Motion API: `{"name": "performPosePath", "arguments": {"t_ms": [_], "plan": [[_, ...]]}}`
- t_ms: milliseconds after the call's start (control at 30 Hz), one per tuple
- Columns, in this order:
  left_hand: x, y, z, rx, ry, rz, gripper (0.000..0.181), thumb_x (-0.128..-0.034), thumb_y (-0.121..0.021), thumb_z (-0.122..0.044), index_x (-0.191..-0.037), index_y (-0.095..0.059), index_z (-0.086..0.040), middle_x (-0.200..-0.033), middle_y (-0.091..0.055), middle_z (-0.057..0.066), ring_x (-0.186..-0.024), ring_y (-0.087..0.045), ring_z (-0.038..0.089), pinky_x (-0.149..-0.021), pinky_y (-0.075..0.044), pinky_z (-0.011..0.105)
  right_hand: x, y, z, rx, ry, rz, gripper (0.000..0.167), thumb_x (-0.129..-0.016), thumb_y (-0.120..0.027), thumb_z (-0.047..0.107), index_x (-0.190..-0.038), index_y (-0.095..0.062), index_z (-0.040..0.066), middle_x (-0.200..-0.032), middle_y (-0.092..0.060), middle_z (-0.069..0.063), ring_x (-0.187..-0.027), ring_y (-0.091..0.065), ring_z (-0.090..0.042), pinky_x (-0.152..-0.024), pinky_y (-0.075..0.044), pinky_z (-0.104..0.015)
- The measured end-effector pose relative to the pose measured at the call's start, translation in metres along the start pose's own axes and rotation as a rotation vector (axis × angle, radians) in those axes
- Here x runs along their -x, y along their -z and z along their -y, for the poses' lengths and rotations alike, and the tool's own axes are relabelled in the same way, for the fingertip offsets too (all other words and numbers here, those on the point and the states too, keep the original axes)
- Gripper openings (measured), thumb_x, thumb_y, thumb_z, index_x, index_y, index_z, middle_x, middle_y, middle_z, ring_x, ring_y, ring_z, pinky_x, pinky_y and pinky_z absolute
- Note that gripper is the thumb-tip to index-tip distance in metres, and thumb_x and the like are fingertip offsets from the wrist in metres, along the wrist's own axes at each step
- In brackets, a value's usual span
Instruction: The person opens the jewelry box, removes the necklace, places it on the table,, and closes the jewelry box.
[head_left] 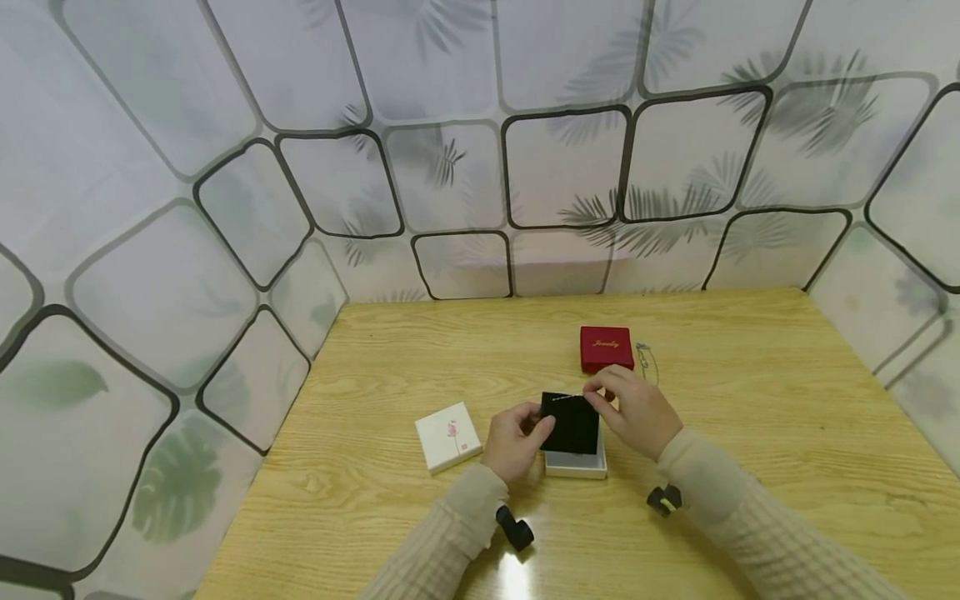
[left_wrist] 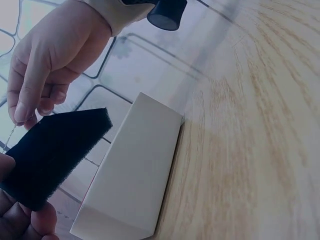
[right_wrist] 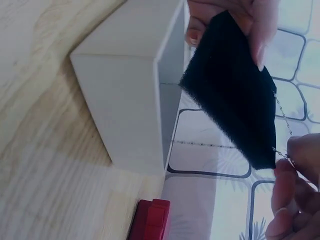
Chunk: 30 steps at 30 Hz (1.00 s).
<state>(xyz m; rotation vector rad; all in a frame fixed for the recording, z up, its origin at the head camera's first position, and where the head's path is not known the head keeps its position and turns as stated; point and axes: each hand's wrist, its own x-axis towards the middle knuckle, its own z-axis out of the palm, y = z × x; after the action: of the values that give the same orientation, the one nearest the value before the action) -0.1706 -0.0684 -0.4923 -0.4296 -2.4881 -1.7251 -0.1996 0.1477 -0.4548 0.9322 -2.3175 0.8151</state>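
Note:
My left hand (head_left: pixel 512 442) holds a square black foam pad (head_left: pixel 572 427) by its left side, thumb on top and fingers beneath. A thin silver chain (right_wrist: pixel 282 110) runs along the pad's far edge. At the pad's far right corner my right hand (head_left: pixel 633 408) pinches the chain between thumb and fingertips. Tilted, the pad is held above an uncovered white box base (head_left: pixel 575 468), apart from it. Another stretch of fine chain (right_wrist: pixel 200 144) shows beyond the pad in the right wrist view; where it leads is hidden.
The white box lid (head_left: pixel 448 436) with a pink flower print lies left of my left hand. Behind my hands sits a red jewelry box (head_left: pixel 606 346), with a silver chain (head_left: pixel 647 358) on the wooden table (head_left: pixel 750 400) beside it. A patterned curtain surrounds the table.

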Motion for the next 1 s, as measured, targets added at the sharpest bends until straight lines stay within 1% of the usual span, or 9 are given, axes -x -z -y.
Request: {"name": "performPosePath", "arguments": {"t_ms": [133, 367, 533, 700, 833, 1000], "plan": [[0.000, 0.000, 0.002, 0.004, 0.006, -0.008, 0.018, -0.0948, -0.063, -0.024, -0.093, -0.070, -0.008, -0.079, -0.064, -0.001, -0.069, -0.055, 0.006, -0.064, -0.049, 0.021, -0.002, 0.003, -0.001, -0.006, -0.032, 0.014, 0.011, -0.083, -0.074, 0.004, -0.090, -0.068, 0.010, -0.082, -0.066, 0.003, -0.066, -0.052, -0.005, -0.056, -0.049, -0.025], [0.008, 0.010, -0.038, 0.012, -0.001, -0.002, 0.013, -0.0945, -0.061, -0.009, -0.094, -0.069, 0.002, -0.081, -0.065, 0.011, -0.069, -0.055, 0.010, -0.064, -0.048, 0.021, -0.004, 0.006, -0.004, 0.007, -0.051, 0.042, 0.011, -0.084, -0.074, 0.006, -0.092, -0.069, 0.011, -0.084, -0.067, 0.003, -0.067, -0.052, -0.006, -0.056, -0.049, -0.025], [0.008, 0.011, -0.039, 0.015, -0.016, -0.004, 0.013, -0.0943, -0.061, -0.007, -0.093, -0.069, 0.003, -0.080, -0.065, 0.012, -0.069, -0.055, 0.011, -0.064, -0.047, 0.021, -0.005, 0.008, -0.005, 0.029, -0.076, 0.055, 0.011, -0.083, -0.075, 0.008, -0.093, -0.070, 0.011, -0.085, -0.068, 0.002, -0.068, -0.053, -0.007, -0.056, -0.049, -0.026], [0.008, 0.011, -0.038, 0.026, -0.024, 0.012, 0.013, -0.0944, -0.060, -0.007, -0.093, -0.068, 0.004, -0.079, -0.065, 0.013, -0.068, -0.053, 0.009, -0.063, -0.046, 0.020, -0.006, 0.009, -0.007, 0.032, -0.086, 0.062, 0.009, -0.084, -0.074, 0.009, -0.093, -0.070, 0.011, -0.084, -0.068, 0.003, -0.068, -0.054, -0.008, -0.055, -0.048, -0.025], [0.009, 0.012, -0.038, 0.031, -0.033, 0.035, 0.014, -0.0947, -0.060, -0.006, -0.094, -0.068, 0.005, -0.079, -0.065, 0.013, -0.068, -0.052, 0.006, -0.063, -0.046, 0.019, -0.007, 0.009, -0.008, 0.031, -0.074, 0.047, 0.011, -0.083, -0.075, 0.008, -0.092, -0.070, 0.011, -0.084, -0.067, 0.003, -0.067, -0.053, -0.007, -0.054, -0.047, -0.024], [0.009, 0.014, -0.039, 0.047, -0.044, 0.063, 0.015, -0.0946, -0.059, -0.006, -0.095, -0.068, 0.005, -0.080, -0.065, 0.014, -0.068, -0.053, 0.008, -0.063, -0.047, 0.020, -0.009, 0.010, -0.011, 0.026, -0.042, 0.029, 0.011, -0.082, -0.076, 0.008, -0.090, -0.070, 0.012, -0.084, -0.068, 0.003, -0.066, -0.053, -0.007, -0.053, -0.046, -0.024]]}}
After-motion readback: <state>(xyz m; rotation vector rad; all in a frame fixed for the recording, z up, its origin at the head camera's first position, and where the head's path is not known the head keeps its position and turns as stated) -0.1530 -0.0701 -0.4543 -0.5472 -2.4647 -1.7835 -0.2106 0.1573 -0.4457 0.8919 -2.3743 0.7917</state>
